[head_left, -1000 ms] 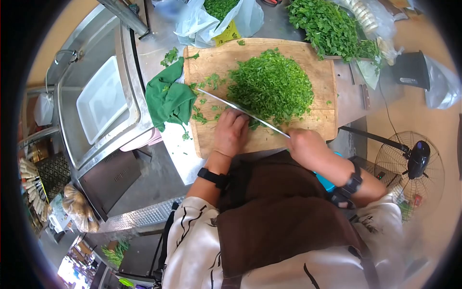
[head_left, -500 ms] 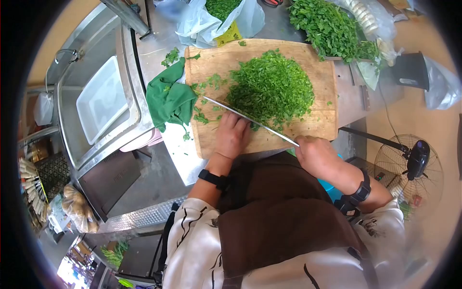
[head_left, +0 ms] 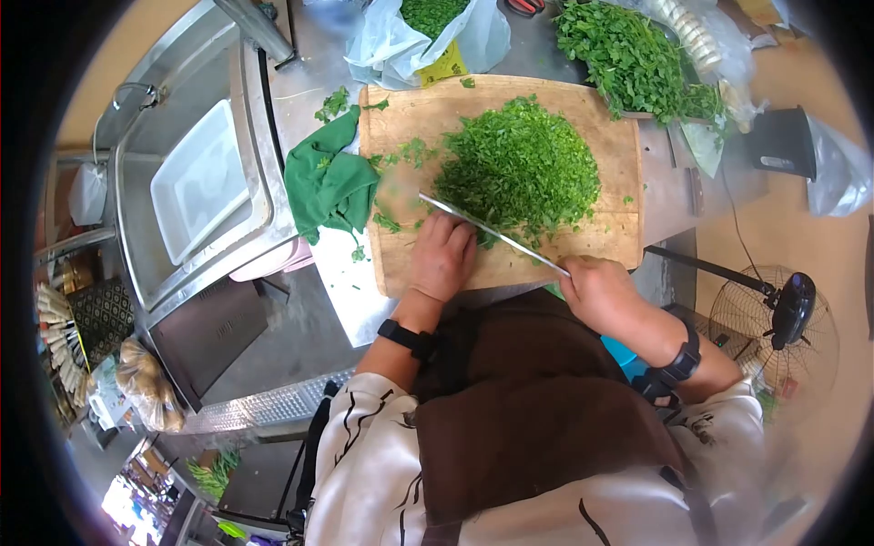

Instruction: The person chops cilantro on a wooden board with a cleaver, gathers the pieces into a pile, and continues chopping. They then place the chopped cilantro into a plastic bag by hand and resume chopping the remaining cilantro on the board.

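- R hand (head_left: 599,289): wrapped tight round knife (head_left: 492,233) hdl.
- L hand (head_left: 443,255): curled, next to knife; can't tell if pinching anything.
- Knife: diag. over cutting board (head_left: 617,168), near side of chopped herb pile (head_left: 528,164).
- Green cloth (head_left: 332,177): board's L edge, on table (head_left: 305,86).

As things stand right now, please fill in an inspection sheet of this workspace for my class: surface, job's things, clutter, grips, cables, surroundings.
Surface: wooden board on a metal counter; leafy scraps scattered.
Job's things: chopped greens heaped on the board; knife at the heap's near side.
Clutter: green cloth at the board's left edge; plastic bag of greens and leafy bunch beyond.
Grips: right grip holds the knife; left grip beside the blade, fingertips partly hidden.
Cables: thin cord hanging near the fan.
Surroundings: sink at left, containing a white tub.
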